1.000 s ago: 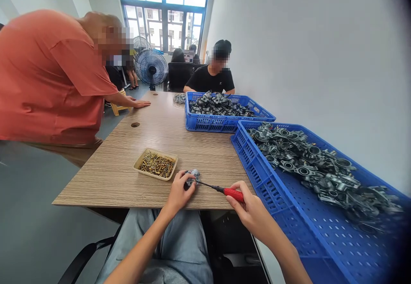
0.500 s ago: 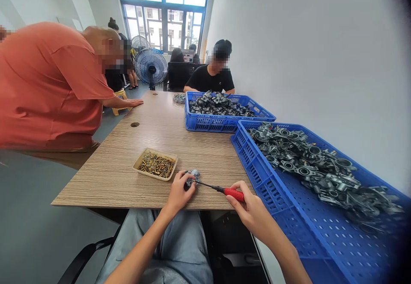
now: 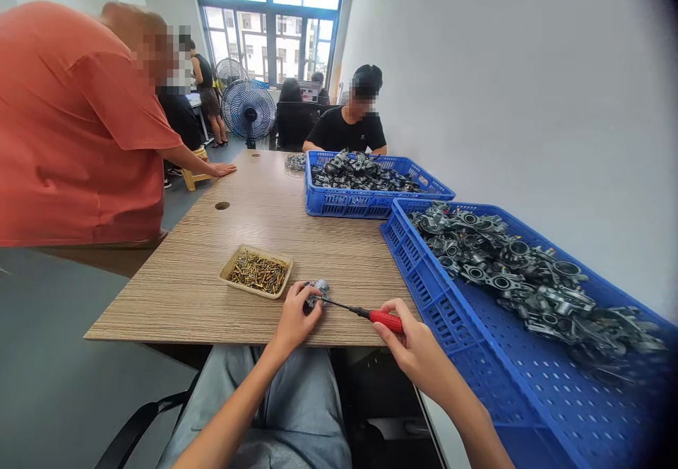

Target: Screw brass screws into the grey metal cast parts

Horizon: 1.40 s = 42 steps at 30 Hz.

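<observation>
My left hand (image 3: 299, 315) is closed on a small grey metal carburetor (image 3: 320, 287) near the table's front edge, its fingers covering much of the part. In my right hand (image 3: 405, 333) is a screwdriver (image 3: 385, 321) with a red handle, gripped between thumb and fingers. The dark shaft points left and its tip meets the carburetor beside my left fingertips; the exact contact is hidden. Just beyond my left hand sits a shallow beige tray (image 3: 225, 276) holding many small brass-coloured pieces (image 3: 259, 271).
A blue crate (image 3: 455, 306) of metal carburetors stands along my right side. Behind it is a second filled blue crate (image 3: 339, 205). A person in an orange shirt (image 3: 79, 137) leans on the table's left edge; another in black (image 3: 347, 132) sits at the far end.
The person in the orange shirt has risen slightly and shifted left, one hand still on the table. My hands, the screwdriver and the carburetor show hardly any movement.
</observation>
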{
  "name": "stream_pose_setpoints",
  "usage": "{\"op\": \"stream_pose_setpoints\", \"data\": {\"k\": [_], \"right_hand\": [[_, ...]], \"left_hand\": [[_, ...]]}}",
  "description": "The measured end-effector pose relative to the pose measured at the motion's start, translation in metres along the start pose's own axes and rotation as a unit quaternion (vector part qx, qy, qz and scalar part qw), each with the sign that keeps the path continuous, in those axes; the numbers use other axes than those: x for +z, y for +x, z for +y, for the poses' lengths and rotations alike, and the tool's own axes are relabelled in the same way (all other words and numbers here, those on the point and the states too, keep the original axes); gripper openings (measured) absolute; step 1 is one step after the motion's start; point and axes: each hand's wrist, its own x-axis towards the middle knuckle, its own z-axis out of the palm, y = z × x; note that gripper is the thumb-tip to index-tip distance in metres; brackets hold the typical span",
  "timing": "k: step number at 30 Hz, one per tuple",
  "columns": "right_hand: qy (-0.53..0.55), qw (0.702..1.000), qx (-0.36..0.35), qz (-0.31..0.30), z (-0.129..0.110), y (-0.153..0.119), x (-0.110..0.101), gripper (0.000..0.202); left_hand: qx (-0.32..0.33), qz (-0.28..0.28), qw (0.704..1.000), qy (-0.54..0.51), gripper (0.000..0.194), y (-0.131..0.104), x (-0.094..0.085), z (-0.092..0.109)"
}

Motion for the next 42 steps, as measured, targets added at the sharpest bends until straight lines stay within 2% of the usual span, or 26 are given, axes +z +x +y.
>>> {"op": "stream_pose_setpoints", "data": {"k": [42], "right_hand": [[0.012,1.000,0.004,-0.004,0.0059,0.0020,0.0040,0.020]], "left_hand": [[-0.004,0.006,1.000,0.000,0.016,0.0000,0.0001,-0.0033]]}}
